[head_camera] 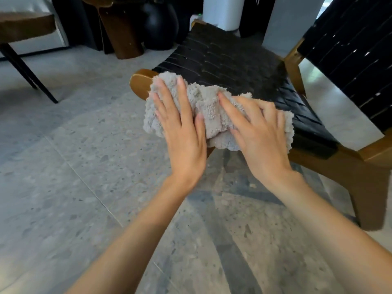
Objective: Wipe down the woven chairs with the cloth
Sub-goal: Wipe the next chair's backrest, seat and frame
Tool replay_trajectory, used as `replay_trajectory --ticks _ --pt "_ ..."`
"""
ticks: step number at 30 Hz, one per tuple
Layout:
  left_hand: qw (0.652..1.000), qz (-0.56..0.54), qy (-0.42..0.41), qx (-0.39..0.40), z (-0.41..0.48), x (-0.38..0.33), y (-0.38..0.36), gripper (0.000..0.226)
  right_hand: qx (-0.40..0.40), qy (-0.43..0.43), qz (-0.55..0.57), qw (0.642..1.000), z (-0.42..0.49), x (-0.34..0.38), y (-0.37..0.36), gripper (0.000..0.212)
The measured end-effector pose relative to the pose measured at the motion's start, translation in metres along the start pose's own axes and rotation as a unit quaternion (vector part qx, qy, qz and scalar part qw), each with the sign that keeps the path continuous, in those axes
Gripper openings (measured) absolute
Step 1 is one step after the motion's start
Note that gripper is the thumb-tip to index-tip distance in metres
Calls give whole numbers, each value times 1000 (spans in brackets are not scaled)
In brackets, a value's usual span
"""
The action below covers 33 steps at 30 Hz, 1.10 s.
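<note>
The left hand (180,128) and right hand (258,136) press flat, fingers straight, on the cloth (209,102) at the front edge of the chair (233,60), whose seat stretches away beyond them.

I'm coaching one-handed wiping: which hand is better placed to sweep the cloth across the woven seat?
Right, probably. The right hand presses the cloth where it lies on the black woven seat; the left hand sits at the wooden front corner, off the weave.
</note>
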<state>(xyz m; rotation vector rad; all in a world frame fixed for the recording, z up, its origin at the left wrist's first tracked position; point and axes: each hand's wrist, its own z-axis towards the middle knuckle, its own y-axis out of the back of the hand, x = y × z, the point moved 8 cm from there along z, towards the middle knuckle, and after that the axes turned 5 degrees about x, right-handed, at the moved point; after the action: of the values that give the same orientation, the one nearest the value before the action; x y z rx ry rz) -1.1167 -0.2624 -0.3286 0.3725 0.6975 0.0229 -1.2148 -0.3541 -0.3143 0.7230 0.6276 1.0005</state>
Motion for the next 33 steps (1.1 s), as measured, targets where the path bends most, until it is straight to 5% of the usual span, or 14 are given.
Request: replay_trajectory --ticks 12,18,23,26,33 --pt "986 118 -86 83 -69 -84 -108 61 -20 -69 70 995 -90 -125 18 59" --pt "989 72 -100 77 -99 -121 -154 57 -48 -157 142 976 -146 -193 18 46" --pt "994 -69 83 3 -136 -129 -186 56 -144 -205 148 957 -195 -224 32 39" --pt "956 -178 232 -13 -155 -124 -213 56 -167 -278 164 932 -211 -248 31 40" --pt "871 -323 370 4 -173 -123 -253 54 -202 -341 291 871 -217 -268 12 46"
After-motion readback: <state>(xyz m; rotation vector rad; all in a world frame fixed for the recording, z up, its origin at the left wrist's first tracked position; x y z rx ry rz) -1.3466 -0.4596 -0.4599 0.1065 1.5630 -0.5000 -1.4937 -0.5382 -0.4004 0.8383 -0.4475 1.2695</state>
